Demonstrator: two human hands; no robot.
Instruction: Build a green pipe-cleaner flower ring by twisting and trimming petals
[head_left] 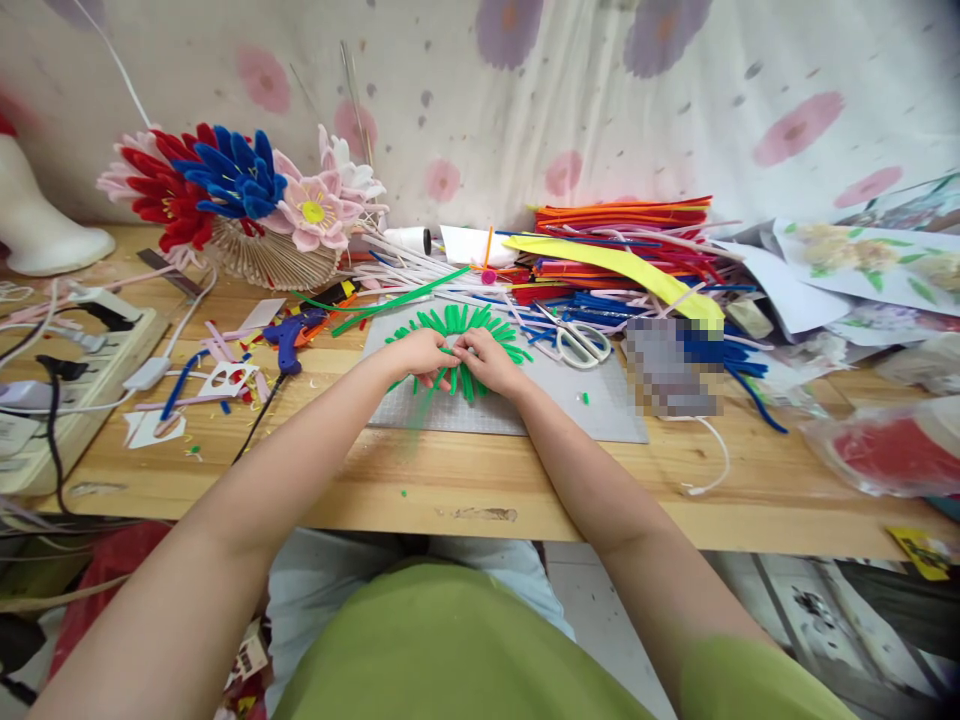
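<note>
Green pipe cleaners (469, 320) fan out in a ring on a grey cutting mat (577, 405). Over the middle of this ring my two hands meet, fingertips close together. My left hand (421, 352) is closed in a pinch on a green pipe cleaner, and a motion-smeared green strand hangs below it. My right hand (489, 362) pinches at the same spot, its fingers pressed together around the green piece; the exact grip is partly hidden. White-handled scissors (583, 344) lie to the right of the ring. Two long green stems (401, 300) lie behind my left hand.
A blue glue gun (291, 338) and paper scraps (229, 379) lie left of the mat. Behind it are heaped coloured pipe cleaners (622, 215). Fuzzy flowers (232, 175) stand at back left, and a power strip (97, 380) at far left. A pixelated object (671, 370) lies right.
</note>
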